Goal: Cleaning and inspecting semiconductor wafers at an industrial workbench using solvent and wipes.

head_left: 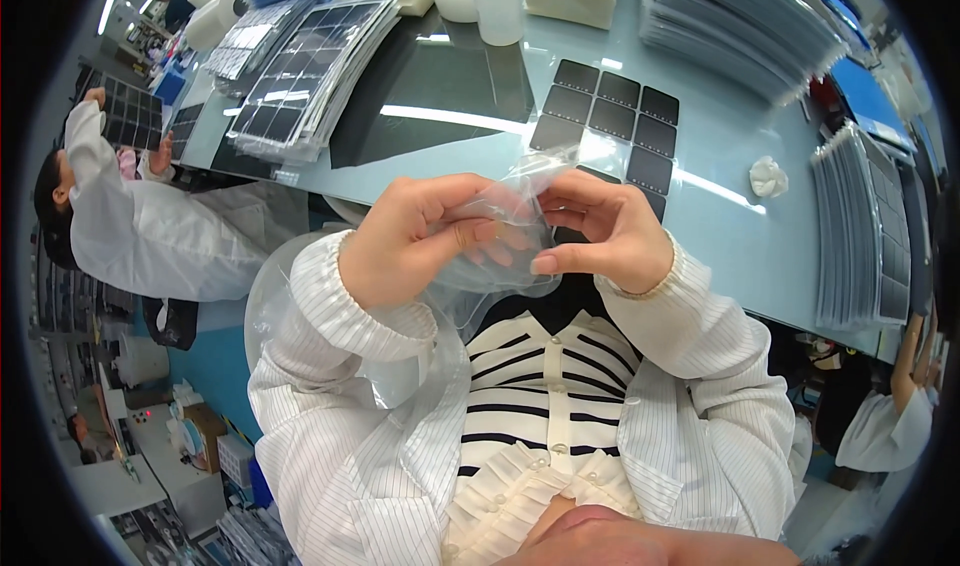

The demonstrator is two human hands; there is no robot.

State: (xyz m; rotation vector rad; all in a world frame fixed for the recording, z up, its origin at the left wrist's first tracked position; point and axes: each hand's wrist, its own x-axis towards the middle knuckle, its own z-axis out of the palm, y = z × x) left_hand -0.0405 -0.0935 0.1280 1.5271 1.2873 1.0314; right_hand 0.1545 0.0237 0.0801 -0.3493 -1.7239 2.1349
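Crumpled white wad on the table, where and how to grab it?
Probably a pinch across its middle, coming from above: the crumpled white wad is a compact, rounded lump sitting on the flat table, apart from the stacked sheets to its right.

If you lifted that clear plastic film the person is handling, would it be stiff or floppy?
The clear plastic film is probably floppy, since it wrinkles and folds between the left hand and right hand. It is likely light, being thin enough to see fingers through. Its glossy shine suggests it may feel slippery.
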